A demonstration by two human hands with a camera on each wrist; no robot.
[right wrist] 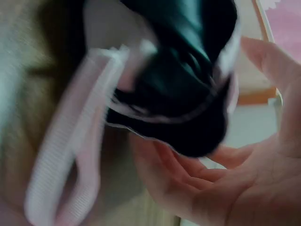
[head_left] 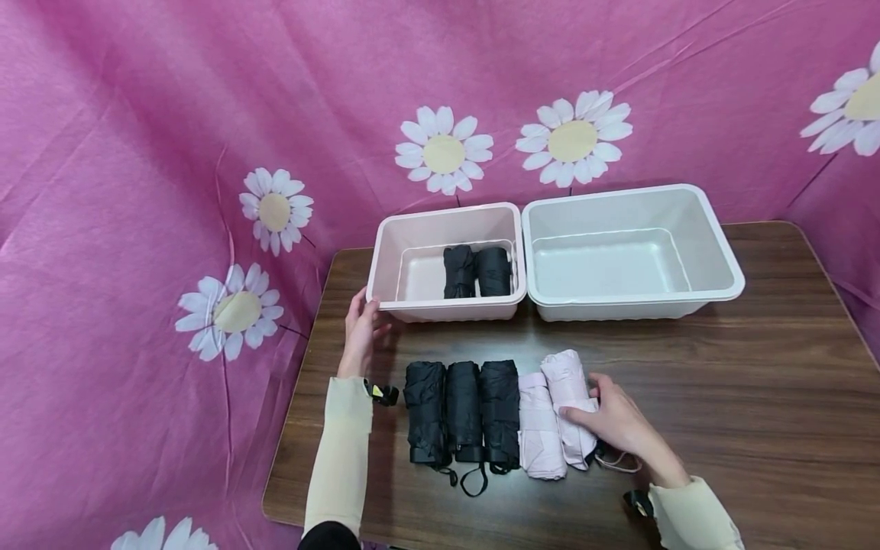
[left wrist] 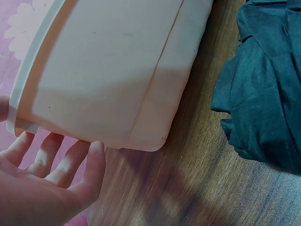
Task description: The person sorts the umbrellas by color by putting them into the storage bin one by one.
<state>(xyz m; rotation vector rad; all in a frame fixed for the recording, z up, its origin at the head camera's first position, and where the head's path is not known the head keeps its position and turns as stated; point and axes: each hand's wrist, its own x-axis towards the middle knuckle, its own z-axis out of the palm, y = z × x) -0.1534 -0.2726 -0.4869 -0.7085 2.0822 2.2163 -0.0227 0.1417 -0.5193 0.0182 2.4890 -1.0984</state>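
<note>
The left hand touches the left front corner of a pale pink bin, thumb at the rim and fingers against its side in the left wrist view. The right hand grips a folded pale pink umbrella, the rightmost in a row, thumb on one side and fingers round the other. A strap loop hangs from its end in the right wrist view. Left of it lie another pink umbrella and three black umbrellas. Two black umbrellas lie inside the pink bin.
A larger white bin with nothing in it stands right of the pink one, close beside it. Both bins are at the back of the brown wooden table. Behind the table hangs a pink cloth with white daisies.
</note>
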